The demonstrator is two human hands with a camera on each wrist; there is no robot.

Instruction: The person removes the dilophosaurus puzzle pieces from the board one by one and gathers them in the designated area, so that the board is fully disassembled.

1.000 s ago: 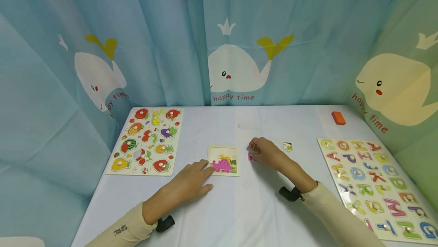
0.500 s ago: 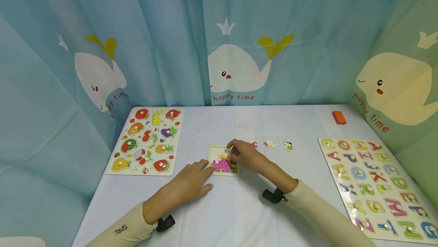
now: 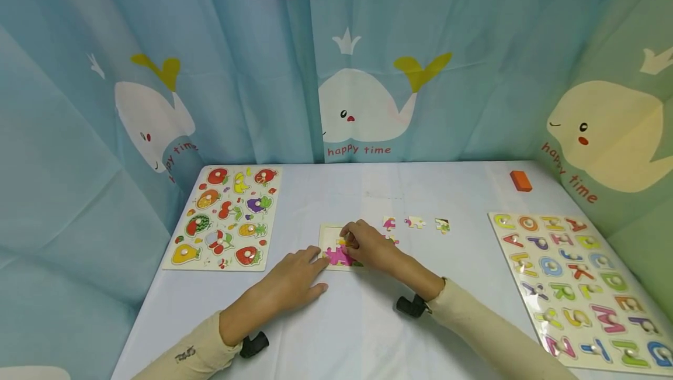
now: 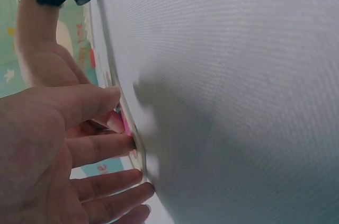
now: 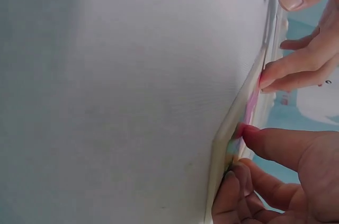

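Note:
My left hand [image 3: 294,279] lies flat with fingers spread, its fingertips at the left edge of a small wooden jigsaw board [image 3: 328,231]. On that board shows part of a pink dinosaur picture [image 3: 337,256], with yellow above it. The right hand [image 3: 370,247] is over the board's right half, thumb and fingers curled together, pinching a small puzzle piece mostly hidden by the fingers. In the right wrist view the right thumb [image 5: 275,144] meets the picture's surface, while the other fingers curl at the board's near side. The left index fingertip [image 5: 270,78] touches the pink part.
Loose jigsaw pieces lie right of the board: a pink one [image 3: 389,223], a white one [image 3: 415,222] and a green one [image 3: 442,225]; another shows partly beside the right hand. A fruit board [image 3: 226,216] stands left, a letter board [image 3: 573,286] right, a red block [image 3: 520,181] behind.
The right hand has moved left from the loose pieces onto the board, then slightly lower and further over it, uncovering several loose pieces. The left hand has stayed in place.

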